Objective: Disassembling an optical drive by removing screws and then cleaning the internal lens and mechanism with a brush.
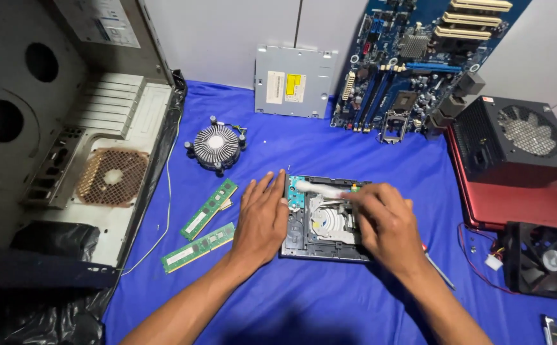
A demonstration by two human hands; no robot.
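An opened optical drive mechanism (304, 227), black with a silver disc hub, lies on the blue cloth (329, 300) in front of me. My left hand (260, 218) rests flat on the cloth, fingers together, pressing against the drive's left edge. My right hand (385, 222) is over the drive's right half, fingers closed on a white brush (320, 188) whose blurred head lies across the top of the drive near a small blue-green circuit board.
Two green memory sticks (205, 225) lie left of my hand; a round heatsink fan (216, 145) sits behind them. An open computer case (67, 128) fills the left. A metal drive cover (294, 80) and blue motherboard (412, 64) lean on the wall. Power supply (514, 137), case fan (543, 259) right.
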